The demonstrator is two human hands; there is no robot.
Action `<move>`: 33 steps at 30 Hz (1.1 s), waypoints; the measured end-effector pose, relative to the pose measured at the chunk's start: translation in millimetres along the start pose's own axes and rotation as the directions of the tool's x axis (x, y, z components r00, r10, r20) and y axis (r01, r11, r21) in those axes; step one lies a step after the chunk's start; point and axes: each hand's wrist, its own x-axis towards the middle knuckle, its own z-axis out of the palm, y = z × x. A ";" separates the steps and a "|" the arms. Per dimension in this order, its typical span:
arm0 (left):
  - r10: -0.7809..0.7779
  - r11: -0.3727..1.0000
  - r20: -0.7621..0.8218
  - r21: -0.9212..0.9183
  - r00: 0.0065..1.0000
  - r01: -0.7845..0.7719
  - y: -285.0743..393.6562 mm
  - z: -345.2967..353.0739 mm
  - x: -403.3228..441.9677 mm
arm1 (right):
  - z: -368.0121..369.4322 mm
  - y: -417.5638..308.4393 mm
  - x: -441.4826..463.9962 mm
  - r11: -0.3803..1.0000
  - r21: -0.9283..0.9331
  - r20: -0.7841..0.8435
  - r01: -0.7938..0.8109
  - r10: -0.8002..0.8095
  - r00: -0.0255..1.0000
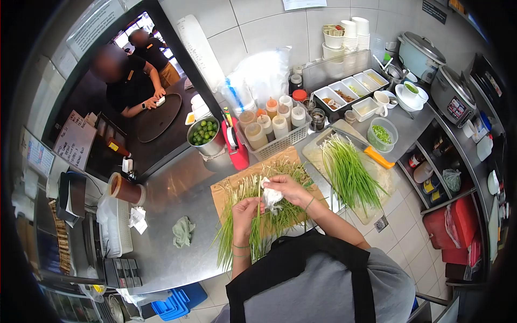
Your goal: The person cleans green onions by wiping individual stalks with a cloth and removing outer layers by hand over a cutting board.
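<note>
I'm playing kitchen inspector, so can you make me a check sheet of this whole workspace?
Surface: metal counter; a cutting board on the right.
Job's things: loose green stalks on brown paper; another green bunch on the board.
Clutter: crumpled cloth at left; orange-handled knife on the board.
Hands: right hand grips a white wad; left hand is close by, its hold unclear.
Cables: none clearly made out.
Surroundings: two people beyond the opening.
</note>
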 end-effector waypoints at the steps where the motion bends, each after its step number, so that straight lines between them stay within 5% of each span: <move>1: 0.000 1.000 -0.006 0.002 1.000 0.000 -1.8 1.6 0.2 | -0.9 2.0 0.2 1.000 -0.009 0.040 -0.025 0.025 0.999; 19: -0.207 0.927 0.174 -0.280 0.963 0.250 3.4 -6.3 -5.2 | -0.8 -10.7 2.9 0.912 0.397 0.058 -0.098 0.082 0.995; 22: -0.204 0.938 0.171 -0.249 0.964 0.242 3.2 -6.0 -6.1 | 1.7 -14.1 -0.2 0.964 0.263 -0.031 -0.022 0.032 0.999; 25: -0.200 0.942 0.154 -0.242 0.968 0.233 3.2 -4.1 -7.3 | 3.6 -13.5 0.6 0.970 -0.109 -0.091 0.216 -0.226 0.970; 28: -0.194 0.943 0.162 -0.240 0.968 0.229 3.6 -4.9 -8.3 | -3.0 -11.4 7.6 0.916 -0.232 -0.110 0.327 -0.359 0.927; 33: -0.173 0.940 0.157 -0.268 0.972 0.210 6.7 -8.1 -11.5 | -15.1 -14.7 10.8 0.923 -0.163 -0.273 0.348 -0.381 0.883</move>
